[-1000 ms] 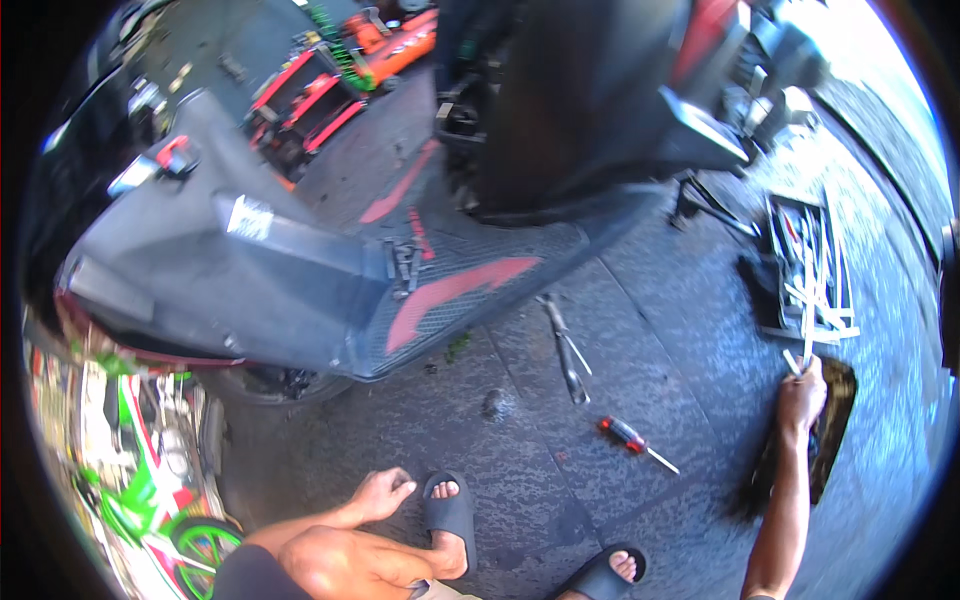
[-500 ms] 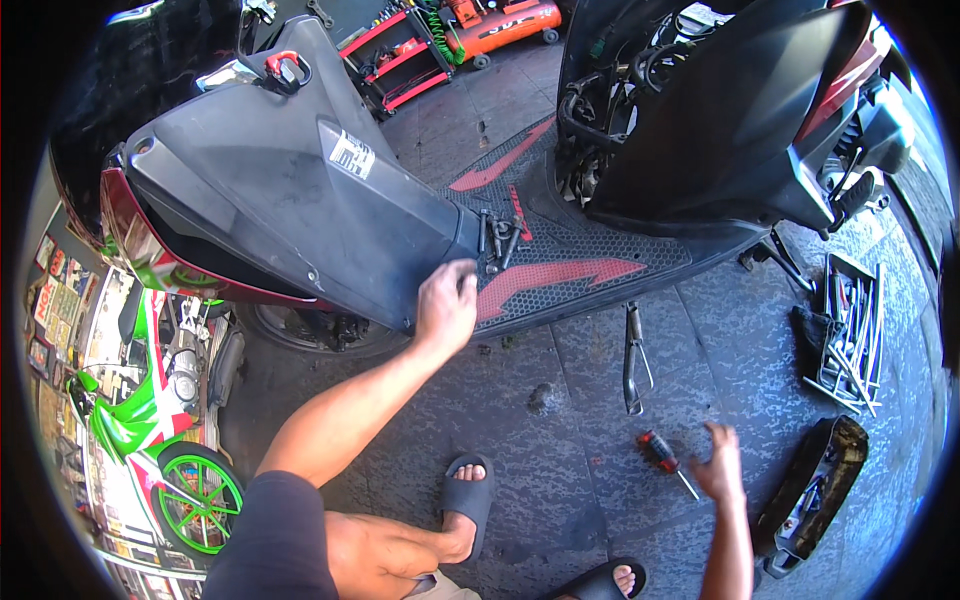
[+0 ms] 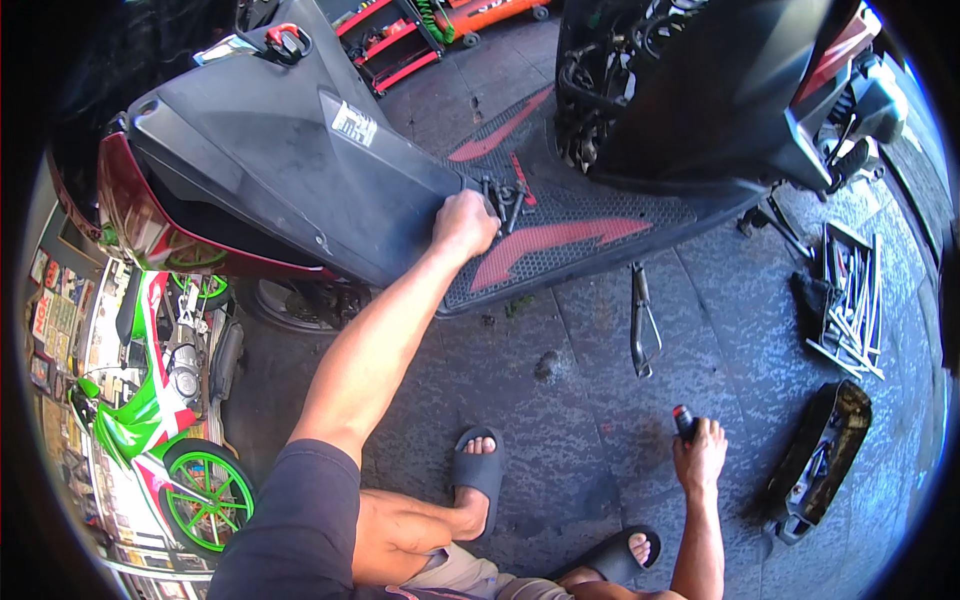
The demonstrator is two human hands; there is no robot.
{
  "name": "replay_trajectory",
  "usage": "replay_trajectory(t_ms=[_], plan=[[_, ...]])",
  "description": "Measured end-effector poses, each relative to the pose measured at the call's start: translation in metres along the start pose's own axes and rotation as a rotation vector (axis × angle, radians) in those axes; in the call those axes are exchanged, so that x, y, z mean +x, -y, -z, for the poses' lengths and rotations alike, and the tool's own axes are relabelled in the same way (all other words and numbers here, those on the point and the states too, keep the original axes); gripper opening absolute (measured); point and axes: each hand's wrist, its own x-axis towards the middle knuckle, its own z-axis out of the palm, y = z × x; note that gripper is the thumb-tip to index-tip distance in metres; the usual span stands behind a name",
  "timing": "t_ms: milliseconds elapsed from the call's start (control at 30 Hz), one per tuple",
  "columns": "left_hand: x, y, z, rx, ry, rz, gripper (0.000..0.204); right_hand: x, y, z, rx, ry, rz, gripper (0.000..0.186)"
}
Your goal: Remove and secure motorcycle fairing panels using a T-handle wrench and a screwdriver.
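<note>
My left hand rests at the front part of a scooter's black and red footboard, right beside a small pile of dark bolts. Its fingers are curled together, and whatever they may hold is hidden. Low on the right, my right hand is closed around a screwdriver with a red and black handle. The handle's end sticks out above the fingers, while the shaft is hidden. Left of the bolts rises the scooter's grey leg shield.
The side stand juts out below the footboard. At right lie a rack of metal wrenches and an open black box holding small parts. A green motorcycle stands at left; a red tool cart is behind.
My left hand has moved up and right to the bolts, its fingers curling in. My right hand has closed on the screwdriver, which lay on the floor before.
</note>
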Motion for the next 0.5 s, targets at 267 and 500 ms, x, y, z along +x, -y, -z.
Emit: replay_trajectory(t_ms=[267,500], plan=[[-0.012,0.004,0.004,0.035,-0.112,-0.070,0.019,-0.027,0.034,0.060,0.195,-0.117,-0.052,0.039],[-0.070,-0.002,0.019,-0.798,0.006,-0.427,0.008,-0.039,0.048,0.088,0.427,-0.155,-0.074,0.035]])
